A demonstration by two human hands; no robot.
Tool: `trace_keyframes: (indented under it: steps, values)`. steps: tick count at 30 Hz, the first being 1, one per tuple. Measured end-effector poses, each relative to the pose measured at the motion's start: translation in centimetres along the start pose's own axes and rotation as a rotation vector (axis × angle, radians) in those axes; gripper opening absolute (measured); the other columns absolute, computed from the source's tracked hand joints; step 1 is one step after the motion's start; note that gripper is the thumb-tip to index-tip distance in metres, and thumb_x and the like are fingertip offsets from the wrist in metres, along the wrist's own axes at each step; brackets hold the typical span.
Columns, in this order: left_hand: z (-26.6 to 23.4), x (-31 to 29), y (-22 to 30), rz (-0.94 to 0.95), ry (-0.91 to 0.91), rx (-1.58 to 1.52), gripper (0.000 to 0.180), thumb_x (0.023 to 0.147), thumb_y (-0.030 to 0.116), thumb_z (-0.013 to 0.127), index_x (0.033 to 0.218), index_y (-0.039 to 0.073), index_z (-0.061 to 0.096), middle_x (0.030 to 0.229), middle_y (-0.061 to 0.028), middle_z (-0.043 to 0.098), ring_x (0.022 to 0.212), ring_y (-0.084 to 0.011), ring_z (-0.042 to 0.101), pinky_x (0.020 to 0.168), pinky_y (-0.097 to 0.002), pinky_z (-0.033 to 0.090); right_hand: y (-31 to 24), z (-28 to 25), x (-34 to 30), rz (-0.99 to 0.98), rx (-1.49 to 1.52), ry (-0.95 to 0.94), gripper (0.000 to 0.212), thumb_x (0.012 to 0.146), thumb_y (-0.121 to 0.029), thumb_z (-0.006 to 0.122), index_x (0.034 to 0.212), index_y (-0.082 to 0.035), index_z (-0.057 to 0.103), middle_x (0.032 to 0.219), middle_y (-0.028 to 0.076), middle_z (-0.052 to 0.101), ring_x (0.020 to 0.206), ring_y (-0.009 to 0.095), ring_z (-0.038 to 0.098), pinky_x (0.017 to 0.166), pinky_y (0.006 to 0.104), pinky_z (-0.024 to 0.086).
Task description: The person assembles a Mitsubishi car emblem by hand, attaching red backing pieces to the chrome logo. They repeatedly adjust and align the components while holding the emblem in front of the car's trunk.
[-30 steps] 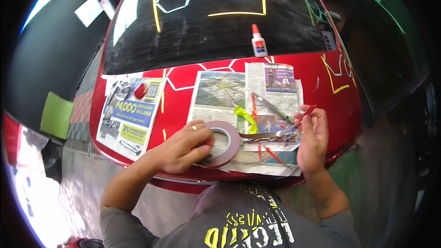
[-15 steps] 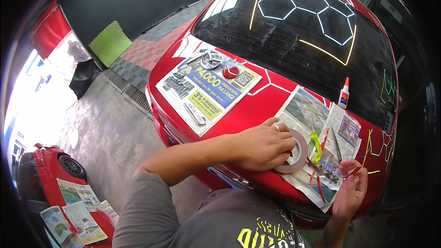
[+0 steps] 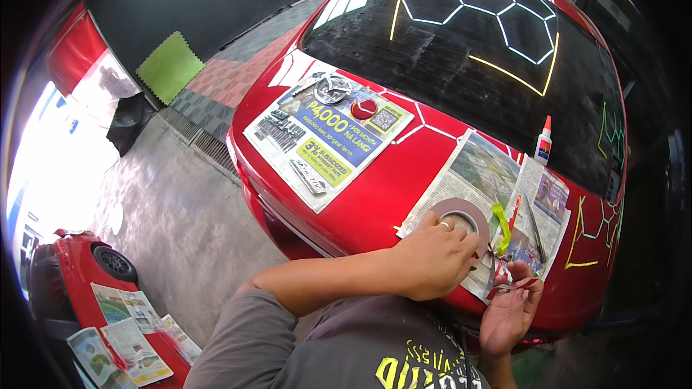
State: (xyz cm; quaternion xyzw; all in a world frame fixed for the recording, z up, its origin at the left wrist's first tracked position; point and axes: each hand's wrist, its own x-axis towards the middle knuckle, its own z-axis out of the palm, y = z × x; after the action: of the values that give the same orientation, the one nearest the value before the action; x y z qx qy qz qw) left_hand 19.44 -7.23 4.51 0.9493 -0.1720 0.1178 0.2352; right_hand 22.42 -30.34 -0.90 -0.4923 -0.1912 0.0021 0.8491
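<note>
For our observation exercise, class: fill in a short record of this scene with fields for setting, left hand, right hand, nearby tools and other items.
Setting: red car in a garage, newspaper sheets spread on its rear
Left hand: rests on a grey tape roll lying on the newspaper
Right hand: pinches a thin red strip at the paper's edge
Nearby tools: yellow-green strip, glue bottle standing by the rear window
Other items: advertising sheet with a red round piece on it
</note>
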Motion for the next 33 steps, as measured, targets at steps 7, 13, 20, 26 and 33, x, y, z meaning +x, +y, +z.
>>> trace_keyframes:
  steps: [7,13,20,26,33]
  values:
    - [-2.8,-0.3,-1.7,0.039,-0.259,-0.124,0.017,0.104,0.021,0.055,0.101,0.005,0.053,0.091,-0.0189,0.061,0.096,-0.0391,0.063,0.114,-0.0618,0.03,-2.3,-1.6,2.1,0.211,0.074,-0.135,0.013,0.105,-0.018,0.058,0.113,-0.008,0.053,0.135,0.016,0.058,0.125,0.021,0.053,0.105,0.0404,0.045]
    - [-4.3,0.5,-3.7,0.119,-0.376,-0.181,0.015,0.105,0.019,0.052,0.099,0.005,0.051,0.085,-0.0164,0.06,0.093,-0.0377,0.064,0.12,-0.0627,0.024,-4.8,-2.7,3.6,0.347,0.302,-0.054,0.012,0.109,-0.02,0.054,0.115,-0.01,0.056,0.133,0.014,0.063,0.126,0.025,0.058,0.105,0.0436,0.049]
    - [-4.5,1.1,-3.8,0.154,-0.389,-0.161,0.016,0.105,0.018,0.052,0.098,0.005,0.053,0.082,-0.0161,0.06,0.091,-0.0385,0.065,0.122,-0.0617,0.024,-7.6,-6.5,6.0,0.099,0.391,-0.161,0.014,0.112,-0.023,0.049,0.117,-0.012,0.057,0.131,0.011,0.065,0.133,0.029,0.057,0.112,0.045,0.044]
    - [-4.4,1.6,-3.8,0.116,-0.432,-0.153,0.016,0.106,0.019,0.053,0.102,0.003,0.056,0.086,-0.0172,0.062,0.091,-0.0414,0.064,0.121,-0.0569,0.029,-7.4,-9.8,7.5,0.085,0.435,0.103,0.018,0.112,-0.022,0.052,0.121,-0.012,0.063,0.125,0.009,0.069,0.124,0.026,0.061,0.107,0.0426,0.046]
    - [-5.4,0.9,-3.2,-0.254,-0.005,-0.83,0.014,0.107,0.015,0.061,0.105,0.001,0.061,0.094,-0.0005,0.066,0.086,-0.0065,0.062,0.073,-0.024,0.05,-7.1,-1.6,3.9,-0.107,-0.215,-0.15,0.009,0.099,-0.004,0.071,0.106,-0.001,0.068,0.102,0.013,0.069,0.103,0.023,0.064,0.094,0.037,0.049]
